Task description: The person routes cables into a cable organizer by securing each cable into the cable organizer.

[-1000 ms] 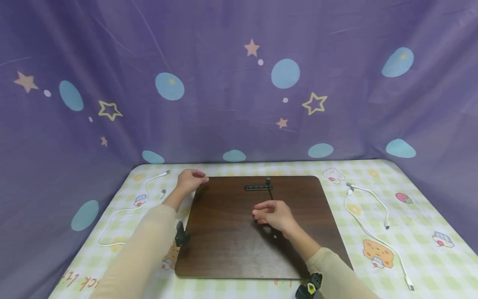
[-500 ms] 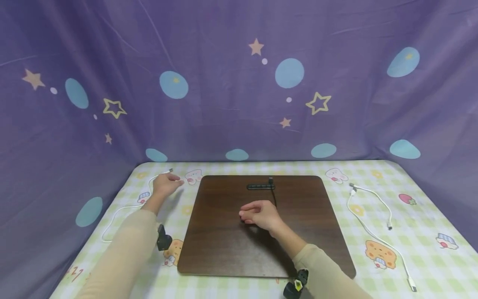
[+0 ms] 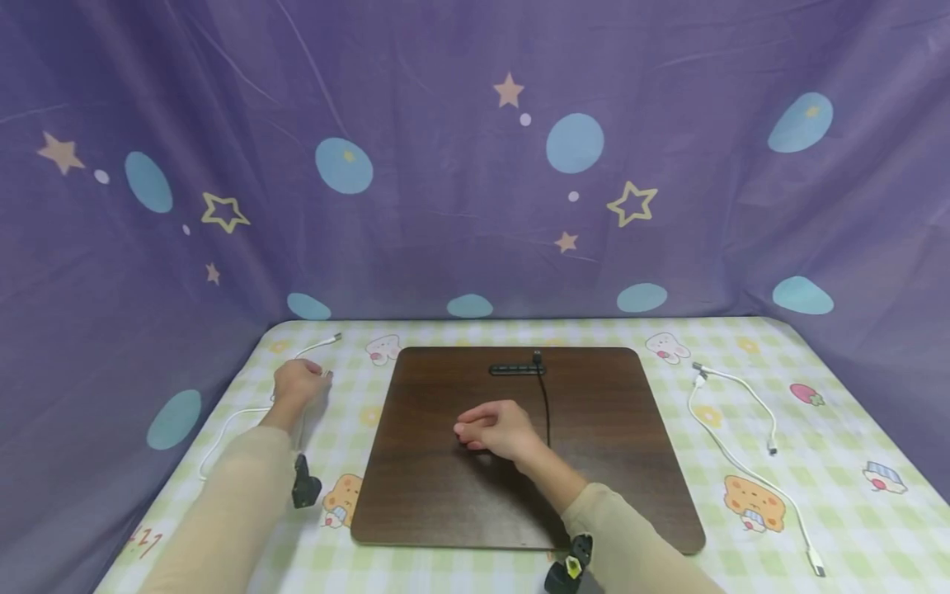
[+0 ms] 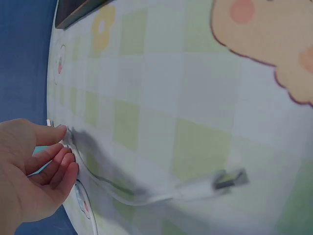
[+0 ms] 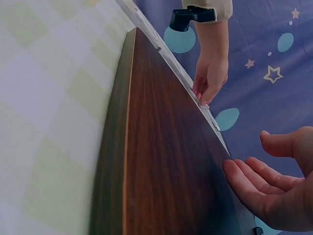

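My left hand (image 3: 298, 384) is over the left side of the table, its thumb and fingers pinching one end of a short white USB cable (image 4: 134, 199). In the head view, that cable's plug (image 3: 327, 374) sticks out past the fingertips. Close to the left wrist camera lies its other plug (image 4: 208, 186), blurred. A longer white cable (image 3: 236, 417) curves on the cloth beside this hand. My right hand (image 3: 500, 431) hovers over the brown board (image 3: 416, 503). In the right wrist view its fingers (image 5: 254, 191) are extended, the thumb apart, with nothing between them.
A black cable holder strip (image 3: 512, 370) sits at the board's far side. From its right end a black USB cable (image 3: 547, 404) trails toward me, passing behind my right hand. Two white cables (image 3: 731, 455) lie on the checked tablecloth (image 3: 831, 462) at right. A purple curtain (image 3: 445, 165) stands behind.
My left hand has gone from the board's far left corner out to the white cable and taken its end. The right hand has drifted left over the board, uncovering more black cable.
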Demonstrator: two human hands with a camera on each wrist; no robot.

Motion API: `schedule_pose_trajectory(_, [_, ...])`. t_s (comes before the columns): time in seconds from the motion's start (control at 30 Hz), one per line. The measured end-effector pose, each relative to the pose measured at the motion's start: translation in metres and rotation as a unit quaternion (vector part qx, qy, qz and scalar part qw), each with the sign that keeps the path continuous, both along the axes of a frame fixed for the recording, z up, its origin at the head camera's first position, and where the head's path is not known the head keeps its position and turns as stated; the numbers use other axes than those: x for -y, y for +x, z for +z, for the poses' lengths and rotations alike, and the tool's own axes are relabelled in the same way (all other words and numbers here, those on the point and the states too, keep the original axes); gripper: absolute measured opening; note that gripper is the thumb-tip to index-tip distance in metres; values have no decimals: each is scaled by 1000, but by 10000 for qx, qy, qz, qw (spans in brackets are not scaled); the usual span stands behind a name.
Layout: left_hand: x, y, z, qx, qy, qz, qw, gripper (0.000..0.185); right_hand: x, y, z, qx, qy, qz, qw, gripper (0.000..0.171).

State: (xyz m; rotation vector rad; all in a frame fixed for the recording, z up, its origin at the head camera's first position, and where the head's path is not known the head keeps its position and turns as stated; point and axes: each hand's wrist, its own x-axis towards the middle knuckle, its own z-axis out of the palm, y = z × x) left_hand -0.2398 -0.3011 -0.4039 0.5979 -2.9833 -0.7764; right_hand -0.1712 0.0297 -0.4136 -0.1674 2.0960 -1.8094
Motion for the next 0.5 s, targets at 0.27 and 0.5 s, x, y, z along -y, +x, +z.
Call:
schedule_pose_trajectory(0.27, [0,2,-4,-175,-6,-12,9998,27,10,3,0,63,-166,102,9998,24])
schedule_pose_trajectory(0.5, [-4,0,-2,-370,-87,-299,9988,22,20,4,-1,119,-252,118,9995,23])
